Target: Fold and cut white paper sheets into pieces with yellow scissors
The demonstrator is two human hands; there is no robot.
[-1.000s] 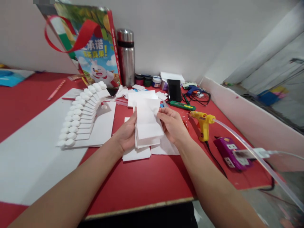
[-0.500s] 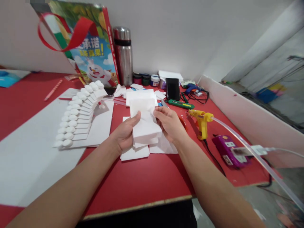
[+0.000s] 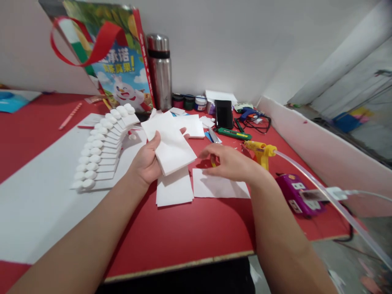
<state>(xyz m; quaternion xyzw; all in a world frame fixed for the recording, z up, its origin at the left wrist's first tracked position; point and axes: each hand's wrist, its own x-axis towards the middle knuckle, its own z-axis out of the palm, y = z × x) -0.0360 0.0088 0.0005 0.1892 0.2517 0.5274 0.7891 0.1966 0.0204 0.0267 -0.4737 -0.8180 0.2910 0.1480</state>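
My left hand [image 3: 148,161] grips a stack of white rectangular cards [image 3: 171,143], thumb on top and fingertips showing past the far edge. The stack is tilted above the table. Beneath it lies another pile of white cards [image 3: 174,190]. My right hand [image 3: 228,163] holds nothing; its fingers are bent and apart. It hovers over or just touches the upper edge of a white sheet [image 3: 222,188], I cannot tell which. Something small and yellow [image 3: 213,160] shows between its fingers and the table, mostly hidden. More white cards [image 3: 192,124] lie behind the held stack.
On the left, a curved row of white cards topped with round white discs [image 3: 104,143] stands on white board. A yellow glue gun [image 3: 260,151], purple box [image 3: 301,198], green cutter [image 3: 234,134] and phone [image 3: 224,114] are on the right. Behind stand a steel flask [image 3: 161,75] and bag [image 3: 122,65].
My right hand has let go of the white stack and moved right and down to the sheet. The stack, still in my left hand, has turned and tilted to the left.
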